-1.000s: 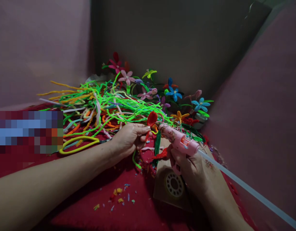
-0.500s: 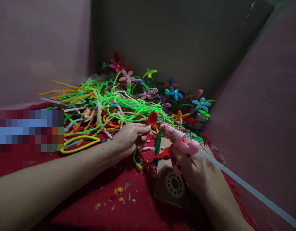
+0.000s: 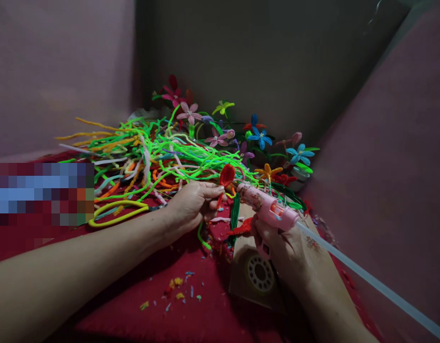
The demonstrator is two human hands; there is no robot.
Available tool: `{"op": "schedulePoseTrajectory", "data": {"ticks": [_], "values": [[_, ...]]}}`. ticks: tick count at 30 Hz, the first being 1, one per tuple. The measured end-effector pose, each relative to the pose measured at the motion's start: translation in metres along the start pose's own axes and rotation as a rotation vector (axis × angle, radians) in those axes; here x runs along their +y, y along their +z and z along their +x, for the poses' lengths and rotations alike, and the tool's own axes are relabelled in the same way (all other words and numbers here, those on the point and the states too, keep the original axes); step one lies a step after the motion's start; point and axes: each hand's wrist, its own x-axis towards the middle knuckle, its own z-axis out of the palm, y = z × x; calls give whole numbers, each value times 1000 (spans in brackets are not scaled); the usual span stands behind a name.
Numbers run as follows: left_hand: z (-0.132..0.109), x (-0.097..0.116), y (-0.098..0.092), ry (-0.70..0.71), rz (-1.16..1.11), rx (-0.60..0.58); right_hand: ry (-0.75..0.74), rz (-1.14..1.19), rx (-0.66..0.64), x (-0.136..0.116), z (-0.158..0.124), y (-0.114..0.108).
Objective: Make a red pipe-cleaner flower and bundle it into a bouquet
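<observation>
The left hand (image 3: 196, 205) pinches a red petal (image 3: 227, 175) by its lower end between thumb and fingertips, the loop standing upright just above them. The right hand (image 3: 277, 238) is wrapped round a pink glue gun (image 3: 268, 207), its nozzle pointing at the petal from just beside it — whether they touch, I cannot tell. A red fuzzy strip (image 3: 243, 227) lies by the right fingers, and a dark green leaf (image 3: 234, 212) between the hands. Under the right hand is a tan board (image 3: 241, 281) bearing a pale ring (image 3: 260, 273) with round holes; all this is on a deep red cloth (image 3: 134, 314) flecked with coloured scraps (image 3: 177, 283). Pinkish walls (image 3: 62, 62) rise on both sides of a dark grey panel (image 3: 248, 52) in dim light. The glue stick (image 3: 366, 278) is long, smooth and milky; the pipe cleaners (image 3: 191, 157) heaped beyond the left hand are fuzzy and mostly bright green. Behind them stand fuzzy flowers (image 3: 189, 113) with narrow, pointed petals, and yellow-handled scissors (image 3: 117, 207) lie beyond the left forearm. Reddish print (image 3: 312, 243) on the board is too small to read.
</observation>
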Motion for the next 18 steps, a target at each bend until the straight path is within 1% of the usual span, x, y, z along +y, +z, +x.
{"op": "schedulePoseTrajectory", "data": {"ticks": [8, 12, 14, 15, 16, 18], "values": [[0, 1, 0, -14, 0, 11, 11, -75, -42, -13, 1, -5], [0, 1, 0, -9, 2, 15, 23, 20, -54, 0, -1, 0], [1, 1, 0, -12, -3, 16, -5, 126, -18, 7, -1, 3], [1, 1, 0, -12, -7, 18, -5, 140, -22, 9, -2, 4], [1, 1, 0, -14, -12, 20, -28, 140, -1, 10, -1, 4], [0, 1, -1, -17, -18, 27, -19, 54, -16, 7, -1, 4]]}}
